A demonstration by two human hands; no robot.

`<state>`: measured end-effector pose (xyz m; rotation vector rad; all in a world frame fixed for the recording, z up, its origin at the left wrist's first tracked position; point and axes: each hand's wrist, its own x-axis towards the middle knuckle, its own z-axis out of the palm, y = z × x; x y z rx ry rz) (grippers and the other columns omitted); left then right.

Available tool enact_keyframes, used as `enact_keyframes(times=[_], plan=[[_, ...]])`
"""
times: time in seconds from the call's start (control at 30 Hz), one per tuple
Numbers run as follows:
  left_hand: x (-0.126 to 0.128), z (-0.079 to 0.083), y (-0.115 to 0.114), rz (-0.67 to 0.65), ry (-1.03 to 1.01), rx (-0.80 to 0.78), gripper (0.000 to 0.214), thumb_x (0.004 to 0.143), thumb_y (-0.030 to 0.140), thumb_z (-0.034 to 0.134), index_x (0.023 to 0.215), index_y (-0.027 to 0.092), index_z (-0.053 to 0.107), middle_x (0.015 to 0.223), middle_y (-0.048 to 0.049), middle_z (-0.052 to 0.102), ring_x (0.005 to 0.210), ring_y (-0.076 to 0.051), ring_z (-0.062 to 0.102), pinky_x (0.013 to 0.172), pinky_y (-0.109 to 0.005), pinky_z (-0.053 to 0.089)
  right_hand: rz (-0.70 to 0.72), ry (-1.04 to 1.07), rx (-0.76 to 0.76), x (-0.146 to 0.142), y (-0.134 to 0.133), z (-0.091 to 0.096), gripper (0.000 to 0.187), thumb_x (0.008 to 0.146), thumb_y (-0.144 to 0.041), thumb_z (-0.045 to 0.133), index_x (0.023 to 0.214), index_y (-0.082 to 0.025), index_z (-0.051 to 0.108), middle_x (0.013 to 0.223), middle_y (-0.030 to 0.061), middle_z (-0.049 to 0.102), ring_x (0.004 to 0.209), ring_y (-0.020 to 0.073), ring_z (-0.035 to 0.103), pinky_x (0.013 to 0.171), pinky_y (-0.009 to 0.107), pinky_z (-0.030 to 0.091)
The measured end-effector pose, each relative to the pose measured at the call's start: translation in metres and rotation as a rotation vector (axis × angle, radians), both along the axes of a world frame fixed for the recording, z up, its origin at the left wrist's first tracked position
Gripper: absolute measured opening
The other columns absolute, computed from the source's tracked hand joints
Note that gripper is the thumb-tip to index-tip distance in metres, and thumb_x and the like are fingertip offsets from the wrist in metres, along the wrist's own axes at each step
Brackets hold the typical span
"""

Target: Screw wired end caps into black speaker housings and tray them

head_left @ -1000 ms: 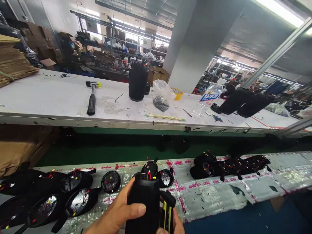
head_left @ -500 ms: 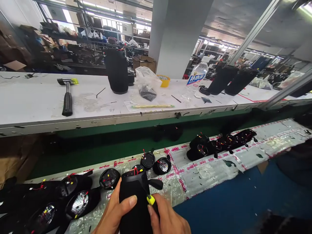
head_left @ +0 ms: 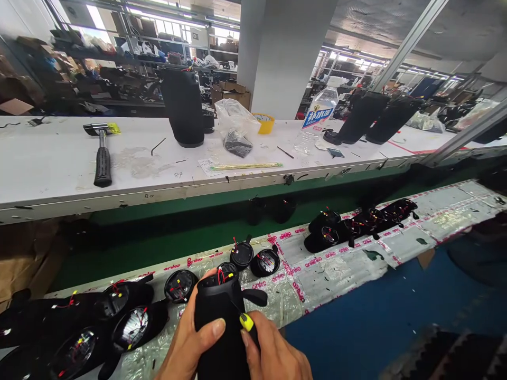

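A black cylindrical speaker body (head_left: 219, 322) with red and yellow wires at its open top stands upright at the bottom middle. My left hand (head_left: 186, 348) wraps round its left side, thumb on the front. My right hand (head_left: 273, 353) grips a black tool with a yellow tip (head_left: 247, 323), pressed against the speaker's right side. Round black end caps with wires (head_left: 253, 258) lie just behind the speaker on the plastic-covered bench (head_left: 336, 274).
Black speaker parts (head_left: 79, 327) are piled at the left, and more lie at the right (head_left: 356, 227). Across a green conveyor (head_left: 158, 237), a white table (head_left: 47, 169) holds a hammer (head_left: 102, 158), a tall speaker (head_left: 184, 108), a plastic bag (head_left: 235, 129), a water bottle (head_left: 317, 119).
The view swung left to right and tilted down. My right hand shifted its grip, bringing the yellow-tipped tool against the speaker's side. The speaker stays in my left hand.
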<state>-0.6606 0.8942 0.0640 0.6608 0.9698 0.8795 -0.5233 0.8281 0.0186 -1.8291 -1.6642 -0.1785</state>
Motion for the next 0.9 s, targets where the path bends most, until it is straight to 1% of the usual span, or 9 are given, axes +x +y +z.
enact_keyframes(times=[0.07, 0.2, 0.37, 0.5, 0.7, 0.8, 0.9], plan=[[0.0007, 0.0002, -0.0002, 0.003, 0.000, -0.002, 0.098, 0.070, 0.045, 0.085, 0.154, 0.030, 0.039, 0.134, -0.0105, 0.070, 0.123, -0.039, 0.065, 0.097, -0.042, 0.057, -0.002, 0.010, -0.010, -0.0002, 0.0000, 0.0009, 0.050, 0.110, -0.046, 0.025, 0.108, -0.022, 0.069, 0.075, 0.0048, 0.074, 0.050, 0.0152, 0.069, 0.046, 0.021, 0.051], [0.0020, 0.0007, 0.0002, 0.005, -0.006, -0.004, 0.092, 0.070, 0.043, 0.085, 0.152, 0.032, 0.042, 0.134, -0.0081, 0.071, 0.122, -0.037, 0.065, 0.093, -0.039, 0.059, -0.002, 0.032, -0.008, -0.0017, 0.0005, 0.0029, 0.052, 0.111, -0.046, 0.024, 0.108, -0.021, 0.069, 0.075, 0.0045, 0.074, 0.053, 0.0161, 0.071, 0.046, 0.022, 0.051], [0.0032, -0.0011, 0.0008, -0.003, -0.014, 0.020, 0.096, 0.069, 0.046, 0.086, 0.152, 0.032, 0.042, 0.131, -0.0080, 0.072, 0.118, -0.037, 0.067, 0.090, -0.040, 0.060, -0.022, 0.050, -0.012, -0.0014, 0.0002, 0.0048, 0.051, 0.111, -0.048, 0.024, 0.106, -0.023, 0.069, 0.075, 0.0037, 0.075, 0.054, 0.0159, 0.071, 0.048, 0.022, 0.051], [0.0014, -0.0053, 0.0021, -0.030, 0.009, 0.036, 0.097, 0.070, 0.047, 0.085, 0.154, 0.030, 0.040, 0.126, -0.0097, 0.073, 0.110, -0.036, 0.069, 0.084, -0.039, 0.058, -0.005, 0.052, -0.032, 0.0008, -0.0012, 0.0039, 0.050, 0.111, -0.047, 0.023, 0.108, -0.023, 0.067, 0.077, 0.0029, 0.075, 0.054, 0.0161, 0.071, 0.048, 0.023, 0.050], [-0.0004, -0.0080, 0.0036, -0.072, 0.045, 0.055, 0.089, 0.072, 0.048, 0.083, 0.149, 0.029, 0.045, 0.118, -0.0077, 0.073, 0.094, -0.027, 0.068, 0.081, -0.035, 0.055, 0.004, 0.030, -0.021, 0.0037, -0.0017, 0.0033, 0.045, 0.111, -0.045, 0.024, 0.110, -0.023, 0.063, 0.079, 0.0015, 0.076, 0.056, 0.0160, 0.072, 0.047, 0.025, 0.048], [-0.0006, -0.0075, 0.0045, -0.092, 0.079, 0.076, 0.089, 0.072, 0.051, 0.082, 0.149, 0.029, 0.042, 0.119, -0.0068, 0.072, 0.093, -0.026, 0.067, 0.082, -0.035, 0.055, -0.004, -0.013, -0.037, 0.0037, -0.0017, 0.0037, 0.043, 0.112, -0.045, 0.023, 0.110, -0.024, 0.061, 0.077, -0.0003, 0.075, 0.053, 0.0158, 0.071, 0.044, 0.028, 0.045], [-0.0026, -0.0086, 0.0068, -0.100, 0.139, 0.112, 0.091, 0.071, 0.053, 0.082, 0.149, 0.028, 0.041, 0.124, -0.0075, 0.071, 0.101, -0.029, 0.066, 0.088, -0.036, 0.054, -0.022, -0.071, -0.063, 0.0034, -0.0020, 0.0048, 0.042, 0.112, -0.044, 0.022, 0.111, -0.023, 0.059, 0.075, -0.0010, 0.073, 0.049, 0.0154, 0.069, 0.042, 0.030, 0.042]])
